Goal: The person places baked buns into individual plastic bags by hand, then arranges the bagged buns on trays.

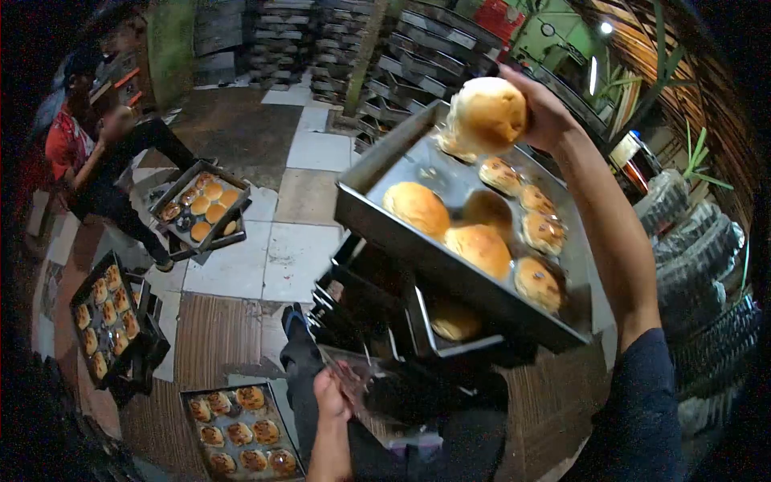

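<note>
My right hand point(542, 108) is closed on a round golden bun point(490, 115), held above the far edge of a deep metal tray point(482, 277). Inside that tray lie plain buns point(416, 207) and several darker-topped buns point(544, 233). The tray rests tilted on other dark trays, one of which shows a bun point(455, 321). Low in the view, by my lap, my left hand point(331, 394) is closed on a clear plastic bag point(361, 386).
A seated person point(76, 153) is at the left, beside a tray of buns point(201, 207). More bun trays stand on the floor at left point(108, 317) and bottom point(241, 434). Stacked trays point(281, 40) line the back; plastic-wrapped bundles point(683, 241) are at right.
</note>
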Demonstrator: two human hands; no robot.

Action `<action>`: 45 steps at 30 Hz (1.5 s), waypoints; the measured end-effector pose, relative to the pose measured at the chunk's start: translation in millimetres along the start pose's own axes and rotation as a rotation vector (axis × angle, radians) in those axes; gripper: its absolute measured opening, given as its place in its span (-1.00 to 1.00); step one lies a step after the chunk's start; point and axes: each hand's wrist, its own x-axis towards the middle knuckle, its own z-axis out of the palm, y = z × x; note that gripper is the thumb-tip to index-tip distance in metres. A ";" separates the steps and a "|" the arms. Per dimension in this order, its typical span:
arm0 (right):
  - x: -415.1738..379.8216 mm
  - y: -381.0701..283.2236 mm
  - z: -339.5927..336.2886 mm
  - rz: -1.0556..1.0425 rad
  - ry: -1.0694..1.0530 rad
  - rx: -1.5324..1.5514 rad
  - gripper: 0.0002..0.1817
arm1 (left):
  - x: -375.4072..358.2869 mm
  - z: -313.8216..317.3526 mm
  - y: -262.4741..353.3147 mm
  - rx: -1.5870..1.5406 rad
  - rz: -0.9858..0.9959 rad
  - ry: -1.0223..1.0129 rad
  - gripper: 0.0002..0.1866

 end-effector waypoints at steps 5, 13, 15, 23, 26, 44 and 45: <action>-202.8 26.5 48.7 -0.133 -0.097 0.304 -0.38 | -21.3 20.5 4.3 -0.054 0.092 0.131 -0.75; -375.1 238.1 142.3 0.397 -0.015 0.989 -0.67 | -128.0 57.3 50.3 0.855 0.192 0.158 -0.74; -392.1 258.5 141.7 0.410 0.002 1.079 -0.66 | -142.2 41.9 54.5 0.861 0.182 0.281 -0.77; -416.6 306.3 123.8 0.405 -0.133 1.049 -0.51 | -151.2 59.3 45.7 1.287 0.316 0.087 -0.75; -426.3 309.5 103.6 0.361 -0.187 1.141 -0.47 | -147.9 63.1 50.4 1.246 0.272 0.164 -0.75; -430.0 301.2 109.8 0.208 -0.112 1.033 -0.51 | -125.9 113.4 -25.1 1.742 0.584 -0.123 -0.54; -429.5 291.2 118.7 -0.033 -0.026 0.537 -0.50 | -132.6 123.7 -31.7 1.292 0.333 -0.176 -0.43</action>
